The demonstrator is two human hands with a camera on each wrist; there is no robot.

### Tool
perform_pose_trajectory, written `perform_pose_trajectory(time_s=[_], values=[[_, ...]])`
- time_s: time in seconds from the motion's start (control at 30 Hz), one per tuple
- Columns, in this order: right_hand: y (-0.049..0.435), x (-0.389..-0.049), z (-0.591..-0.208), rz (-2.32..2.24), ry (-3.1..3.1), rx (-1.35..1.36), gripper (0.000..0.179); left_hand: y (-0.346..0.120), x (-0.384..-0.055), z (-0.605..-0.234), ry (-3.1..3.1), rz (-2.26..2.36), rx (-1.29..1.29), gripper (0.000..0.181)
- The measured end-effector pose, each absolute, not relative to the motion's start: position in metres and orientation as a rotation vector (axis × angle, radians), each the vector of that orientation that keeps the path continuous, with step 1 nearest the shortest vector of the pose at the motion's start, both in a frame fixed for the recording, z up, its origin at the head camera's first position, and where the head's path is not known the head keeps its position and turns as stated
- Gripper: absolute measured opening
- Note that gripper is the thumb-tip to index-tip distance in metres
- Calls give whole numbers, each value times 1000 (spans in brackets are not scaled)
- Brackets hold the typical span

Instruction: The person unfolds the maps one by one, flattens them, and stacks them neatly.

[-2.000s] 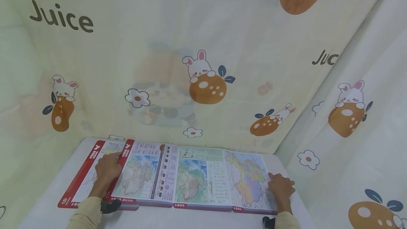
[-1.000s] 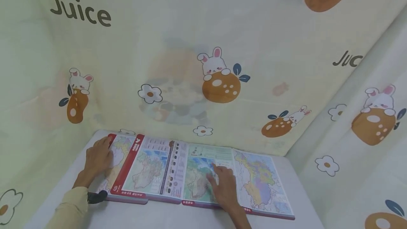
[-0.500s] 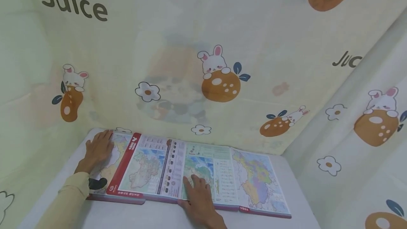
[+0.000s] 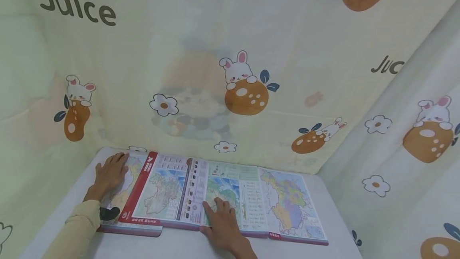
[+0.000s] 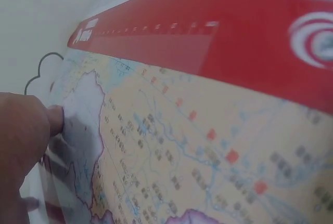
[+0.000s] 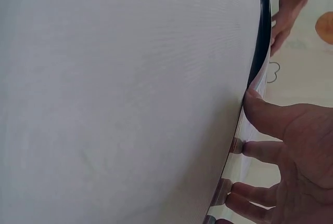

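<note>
Head view — the unfolded map lies beneath left hand and right hand — both loosely outstretched.

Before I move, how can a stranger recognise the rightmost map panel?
Below the patterned curtain is a white table. On it, past the right hand, the map panel lies rightmost. Unlike the greenish panel beside it, it shows purple and orange patches.

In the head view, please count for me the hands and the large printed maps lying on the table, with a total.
Hands: 2 (left hand, right hand)
Large printed maps: 4 (leftmost map, second map, third map, rightmost map)
Total: 6
</note>
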State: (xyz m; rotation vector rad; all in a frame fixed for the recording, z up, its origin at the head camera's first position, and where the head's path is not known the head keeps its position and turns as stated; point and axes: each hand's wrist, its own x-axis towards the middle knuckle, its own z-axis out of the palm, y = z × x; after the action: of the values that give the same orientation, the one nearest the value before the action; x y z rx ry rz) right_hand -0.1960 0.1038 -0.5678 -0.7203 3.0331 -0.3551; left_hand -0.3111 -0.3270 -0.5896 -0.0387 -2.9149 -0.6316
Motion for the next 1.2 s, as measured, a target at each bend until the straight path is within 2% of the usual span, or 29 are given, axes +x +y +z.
perform_pose_trajectory(time_s=[0.7, 0.97, 1.2], values=[[103, -197, -564, -373, 3029, -692, 74, -312, -269, -587, -2904, -483, -41, 62], [104, -198, -569, -401, 3059, -731, 73, -306, -243, -586, -2848, -504, -76, 62], [101, -195, -565, -383, 3024, -657, 74, -302, -225, -589, -2858, -501, -44, 64]])
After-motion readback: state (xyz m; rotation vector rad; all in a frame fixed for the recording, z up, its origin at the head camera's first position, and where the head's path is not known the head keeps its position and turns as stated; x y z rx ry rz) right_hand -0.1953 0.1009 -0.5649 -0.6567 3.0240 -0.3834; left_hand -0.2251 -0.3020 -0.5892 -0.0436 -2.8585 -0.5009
